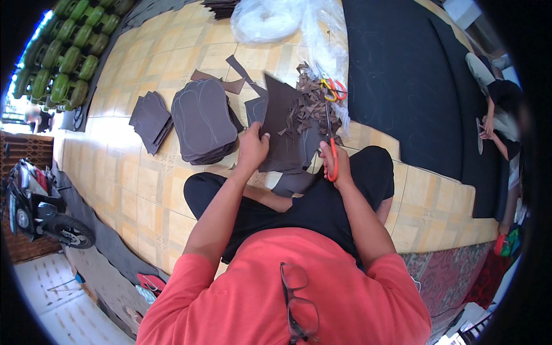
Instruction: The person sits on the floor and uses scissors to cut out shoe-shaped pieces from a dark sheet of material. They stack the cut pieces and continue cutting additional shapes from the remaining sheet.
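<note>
My left hand point(253, 146) pinches the lower left edge of a dark brown sheet of material point(277, 106), which tilts up in front of my crossed legs. In my right hand point(339, 165) is a pair of scissors point(334, 160) with red handles, its blades pointing away from me along the sheet's right side. I cannot tell whether the blades touch it. Small brown scraps point(310, 95) lie heaped beyond and beside the blades. To the left stands a stack of cut brown pieces point(202, 123) with pale curved outlines, beside a smaller stack point(152, 122).
More scissors point(333, 90) with yellow and red-orange handles rest by the scraps. Clear plastic wrap point(267, 20) lies at the far side. A large black sheet point(402, 86) covers the floor to the right, where another person point(497, 109) sits. A motorcycle point(43, 204) stands at left.
</note>
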The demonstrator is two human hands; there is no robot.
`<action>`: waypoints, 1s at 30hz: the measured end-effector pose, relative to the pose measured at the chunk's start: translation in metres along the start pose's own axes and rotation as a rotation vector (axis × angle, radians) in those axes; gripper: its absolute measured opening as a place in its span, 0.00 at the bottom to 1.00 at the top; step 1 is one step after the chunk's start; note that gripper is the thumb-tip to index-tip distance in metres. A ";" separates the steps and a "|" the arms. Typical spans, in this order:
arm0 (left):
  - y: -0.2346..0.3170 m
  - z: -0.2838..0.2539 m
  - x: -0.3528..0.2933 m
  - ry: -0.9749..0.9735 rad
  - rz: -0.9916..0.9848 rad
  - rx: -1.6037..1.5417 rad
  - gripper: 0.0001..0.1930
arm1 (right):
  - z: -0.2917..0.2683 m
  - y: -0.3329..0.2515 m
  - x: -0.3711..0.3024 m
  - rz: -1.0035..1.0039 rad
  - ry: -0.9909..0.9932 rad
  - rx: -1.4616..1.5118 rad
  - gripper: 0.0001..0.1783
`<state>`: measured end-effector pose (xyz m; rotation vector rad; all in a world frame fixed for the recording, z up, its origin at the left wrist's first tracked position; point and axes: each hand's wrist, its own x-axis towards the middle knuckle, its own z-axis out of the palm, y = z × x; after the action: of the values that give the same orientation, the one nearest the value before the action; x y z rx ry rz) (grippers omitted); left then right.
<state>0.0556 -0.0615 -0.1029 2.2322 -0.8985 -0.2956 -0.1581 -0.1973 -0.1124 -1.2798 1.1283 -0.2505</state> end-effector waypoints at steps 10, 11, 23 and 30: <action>0.068 -0.089 -0.027 0.230 0.067 -0.692 0.12 | 0.001 -0.003 -0.009 -0.056 0.028 -0.090 0.27; 0.074 -0.093 -0.034 0.273 0.086 -0.852 0.12 | 0.003 -0.003 -0.010 -0.074 0.037 -0.108 0.27; 0.037 -0.107 -0.053 0.078 -0.197 -1.090 0.19 | 0.040 -0.062 -0.057 -0.709 -0.047 -0.283 0.16; 0.035 -0.109 -0.062 0.091 -0.184 -1.084 0.18 | 0.044 -0.081 -0.061 -0.757 -0.095 -0.242 0.17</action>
<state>0.0400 0.0202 -0.0025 1.2878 -0.3193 -0.5888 -0.1197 -0.1542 -0.0174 -1.8831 0.5593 -0.6171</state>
